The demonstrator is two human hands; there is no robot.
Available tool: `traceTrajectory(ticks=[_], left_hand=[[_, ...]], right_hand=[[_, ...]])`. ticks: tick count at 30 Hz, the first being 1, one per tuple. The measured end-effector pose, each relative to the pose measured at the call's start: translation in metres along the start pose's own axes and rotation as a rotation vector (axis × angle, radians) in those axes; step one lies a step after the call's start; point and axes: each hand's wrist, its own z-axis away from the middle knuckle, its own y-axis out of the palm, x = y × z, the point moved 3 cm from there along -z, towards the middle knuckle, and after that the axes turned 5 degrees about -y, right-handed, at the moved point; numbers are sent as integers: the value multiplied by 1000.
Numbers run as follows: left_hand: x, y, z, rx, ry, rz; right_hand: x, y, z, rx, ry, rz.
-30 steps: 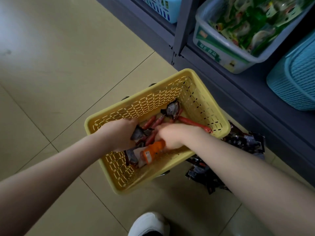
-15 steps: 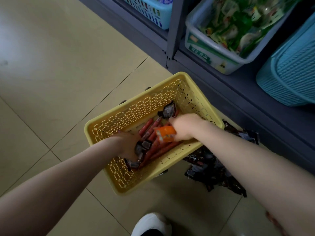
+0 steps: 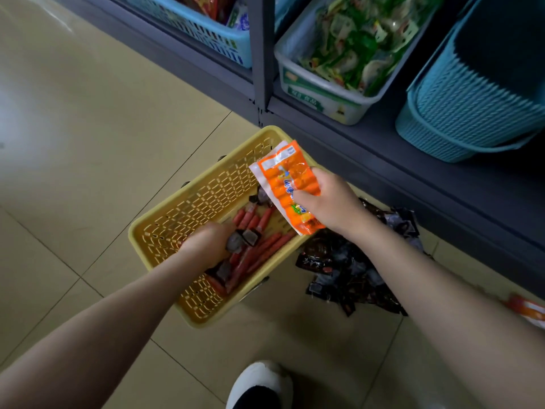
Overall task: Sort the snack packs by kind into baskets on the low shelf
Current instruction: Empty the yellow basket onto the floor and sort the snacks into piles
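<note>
A yellow basket (image 3: 188,208) stands on the floor in front of the low shelf (image 3: 413,184). Red sausage sticks (image 3: 265,249) and small dark packs (image 3: 249,236) lie inside it. My right hand (image 3: 330,205) holds an orange sausage pack (image 3: 290,184) above the basket's far right corner. My left hand (image 3: 206,246) is down in the basket, fingers curled among the dark packs; whether it grips one I cannot tell. On the shelf stand a blue slatted basket (image 3: 206,33), a white bin (image 3: 318,95) of green packs and a teal woven basket (image 3: 472,113).
A heap of dark snack packs (image 3: 354,270) lies on the tiled floor right of the yellow basket. Another orange pack (image 3: 530,312) shows at the right edge. A white shoe (image 3: 259,385) is at the bottom. A grey shelf post (image 3: 262,48) divides the bays.
My right hand has lifted the orange pack out of the yellow basket, up and to the right. My left hand has stayed low among the dark packs.
</note>
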Motion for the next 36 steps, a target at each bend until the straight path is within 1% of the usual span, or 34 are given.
traceTrajectory(ticks=[2,3,5,6,7,9,11,12,13,14,18,20,21,22,24,26,30,31,34,35,36], left_hand=[[-10,-25,24,-173,14,187],[-20,-39,38,-290,65,230],[-43,-68,74,-536,228,355],[-59,-79,91,-597,306,438],[-75,-85,104,-606,377,509],[-113,-79,114,-513,510,580],[-152,-50,106,-313,582,675],[-170,-28,96,-204,580,738],[-185,-7,83,-129,565,769],[-198,13,70,-88,546,746],[-222,66,26,-70,416,371],[-225,76,20,-147,339,154],[-229,77,23,-202,337,35],[-236,78,29,-254,374,-63],[-254,81,43,-314,515,-207],[-276,86,54,-279,660,-277],[-325,106,71,-165,828,-326],[-336,114,74,-143,856,-360],[-366,144,79,-101,919,-527],[-376,155,80,-103,936,-597],[-384,165,80,-103,949,-656]], right_hand=[[-2,-16,12,-65,-1,-65],[-4,-25,18,-110,-3,-99],[-10,-43,30,-211,16,-204],[-17,-54,38,-266,37,-255],[-24,-64,48,-317,64,-298],[-45,-84,69,-393,143,-329],[-70,-97,93,-433,246,-319],[-84,-102,106,-455,302,-318],[-100,-105,119,-478,361,-318],[-116,-107,133,-496,418,-312],[-178,-114,201,-510,592,-328],[-207,-118,232,-576,667,-413],[-219,-121,246,-625,698,-454],[-232,-125,260,-674,731,-469],[-258,-135,280,-758,777,-426],[-282,-148,295,-833,779,-361],[-307,-191,314,-908,736,-49],[-313,-200,319,-902,762,36],[-335,-214,334,-806,937,400],[-338,-215,334,-794,925,511],[-338,-217,331,-771,819,629]])
